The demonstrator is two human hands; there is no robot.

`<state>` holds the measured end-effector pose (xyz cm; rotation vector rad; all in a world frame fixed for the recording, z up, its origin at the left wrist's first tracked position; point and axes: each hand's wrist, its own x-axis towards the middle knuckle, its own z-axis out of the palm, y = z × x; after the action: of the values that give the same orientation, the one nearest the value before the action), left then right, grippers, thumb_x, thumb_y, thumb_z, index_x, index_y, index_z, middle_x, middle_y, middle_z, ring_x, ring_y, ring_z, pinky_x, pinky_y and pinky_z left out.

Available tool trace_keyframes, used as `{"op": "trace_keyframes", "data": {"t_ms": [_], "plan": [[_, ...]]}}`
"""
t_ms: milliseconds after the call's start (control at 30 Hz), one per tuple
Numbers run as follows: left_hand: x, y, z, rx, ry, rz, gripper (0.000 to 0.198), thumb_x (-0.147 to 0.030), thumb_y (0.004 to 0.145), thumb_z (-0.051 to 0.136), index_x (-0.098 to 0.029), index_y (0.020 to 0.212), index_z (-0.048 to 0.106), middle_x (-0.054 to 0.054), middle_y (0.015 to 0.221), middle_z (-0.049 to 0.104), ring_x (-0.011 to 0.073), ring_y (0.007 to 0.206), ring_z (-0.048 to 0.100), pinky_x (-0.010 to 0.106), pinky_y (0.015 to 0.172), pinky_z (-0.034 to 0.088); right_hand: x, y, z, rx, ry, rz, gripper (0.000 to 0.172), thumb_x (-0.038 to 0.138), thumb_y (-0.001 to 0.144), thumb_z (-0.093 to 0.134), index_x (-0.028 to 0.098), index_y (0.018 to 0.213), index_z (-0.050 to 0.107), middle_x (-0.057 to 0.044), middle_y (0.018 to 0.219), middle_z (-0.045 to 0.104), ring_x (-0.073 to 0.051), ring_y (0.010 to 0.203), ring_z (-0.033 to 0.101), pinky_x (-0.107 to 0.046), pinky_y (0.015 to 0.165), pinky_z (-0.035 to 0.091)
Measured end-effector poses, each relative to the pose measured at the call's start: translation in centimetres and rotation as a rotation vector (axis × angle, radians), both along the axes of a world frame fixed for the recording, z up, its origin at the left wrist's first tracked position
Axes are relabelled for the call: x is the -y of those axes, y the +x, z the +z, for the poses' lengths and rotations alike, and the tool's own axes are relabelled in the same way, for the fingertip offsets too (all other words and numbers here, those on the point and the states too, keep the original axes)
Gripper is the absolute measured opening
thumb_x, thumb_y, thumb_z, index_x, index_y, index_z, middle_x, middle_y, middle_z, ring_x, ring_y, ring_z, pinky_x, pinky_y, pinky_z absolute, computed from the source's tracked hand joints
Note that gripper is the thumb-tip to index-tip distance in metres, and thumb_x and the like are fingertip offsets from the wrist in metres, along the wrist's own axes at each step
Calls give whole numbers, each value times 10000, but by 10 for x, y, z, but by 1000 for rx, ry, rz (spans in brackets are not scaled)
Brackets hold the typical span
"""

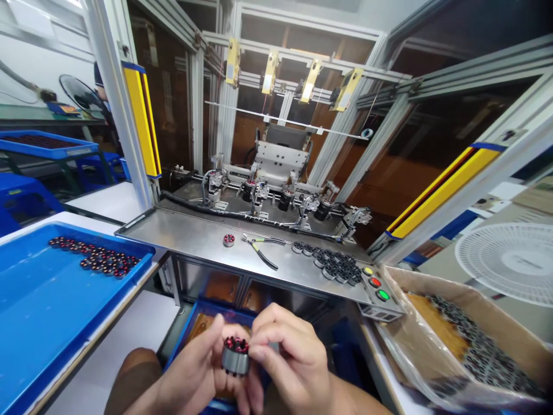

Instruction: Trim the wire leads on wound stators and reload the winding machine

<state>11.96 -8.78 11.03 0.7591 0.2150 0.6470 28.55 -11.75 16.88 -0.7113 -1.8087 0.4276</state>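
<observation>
Low in the head view, my left hand and my right hand meet around a small round motor stator with red windings and a grey metal ring. The left fingers cradle it from below and the side. The right fingers are curled and pinch at its right edge. Both hands are over a blue bin under the steel bench.
On the bench lie one loose stator, pliers and a cluster of dark stators beside coloured buttons. A blue tray with wound stators sits left. A cardboard box of parts and a white fan are right. The winding machine stands behind.
</observation>
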Motion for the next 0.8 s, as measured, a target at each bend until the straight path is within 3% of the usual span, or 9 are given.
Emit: {"op": "trace_keyframes", "data": {"t_ms": [67, 200, 300, 433, 500, 567, 667, 733, 800], "plan": [[0, 1, -2, -30, -1, -117, 585, -641, 920, 442, -101, 872, 661, 118, 635, 697, 183, 550, 688, 214, 491, 501, 1, 4, 3, 48, 36, 10, 99, 113, 893, 596, 123, 854, 686, -70, 728, 632, -136, 666, 596, -249, 606, 494], [6, 0, 2, -44, 44, 73, 326, -437, 856, 685, -174, 1044, 637, 58, 768, 719, 170, 629, 709, 199, 520, 499, 5, 9, 7, 112, 75, -92, 119, 76, 876, 591, 142, 894, 689, -61, 740, 624, -143, 680, 586, -259, 601, 488], [10, -2, 9, -38, 12, 284, 287, -254, 777, 785, -256, 1024, 638, 10, 920, 707, 123, 735, 687, 205, 652, 519, 6, 7, 7, 88, 36, -179, 135, 60, 869, 581, 159, 859, 673, -47, 733, 620, -139, 681, 587, -255, 599, 487], [7, -3, 12, 124, 43, 421, 328, -256, 649, 861, -255, 870, 618, 10, 1070, 646, 226, 1089, 629, 328, 930, 504, 6, 1, 4, 5, -26, -200, 136, 81, 880, 581, 159, 798, 657, -35, 708, 606, -127, 659, 584, -246, 595, 485], [3, -2, 11, 117, 67, 359, 360, -391, 686, 837, -251, 960, 649, 46, 1041, 666, 253, 1110, 627, 344, 941, 497, 5, 0, 3, -6, -26, -127, 131, 93, 885, 580, 155, 799, 657, -41, 708, 616, -129, 665, 587, -253, 614, 496], [0, 0, 8, 23, 44, 137, 401, -543, 818, 678, -174, 973, 693, 99, 918, 712, 216, 866, 701, 293, 782, 529, 5, 1, 4, 5, -12, -49, 114, 99, 885, 582, 150, 821, 662, -54, 724, 633, -135, 674, 594, -263, 625, 505], [1, 2, 4, -105, 14, -151, 576, -607, 918, 470, -93, 849, 720, 118, 642, 696, 164, 528, 656, 226, 519, 475, 5, 6, 6, 28, 0, -24, 99, 92, 877, 592, 146, 837, 664, -57, 730, 631, -137, 677, 598, -259, 612, 504], [3, 2, 3, -124, 46, -107, 480, -556, 904, 545, -105, 893, 710, 110, 652, 708, 172, 537, 672, 209, 486, 467, 6, 9, 8, 45, 17, -61, 113, 80, 876, 584, 146, 834, 665, -51, 719, 618, -133, 673, 590, -254, 604, 496], [6, 2, 4, -118, 78, 45, 331, -463, 879, 641, -162, 1006, 689, 80, 760, 727, 171, 613, 695, 206, 517, 488, 7, 10, 9, 52, 20, -123, 124, 77, 880, 574, 145, 825, 664, -48, 716, 612, -130, 667, 581, -251, 598, 489]]}}
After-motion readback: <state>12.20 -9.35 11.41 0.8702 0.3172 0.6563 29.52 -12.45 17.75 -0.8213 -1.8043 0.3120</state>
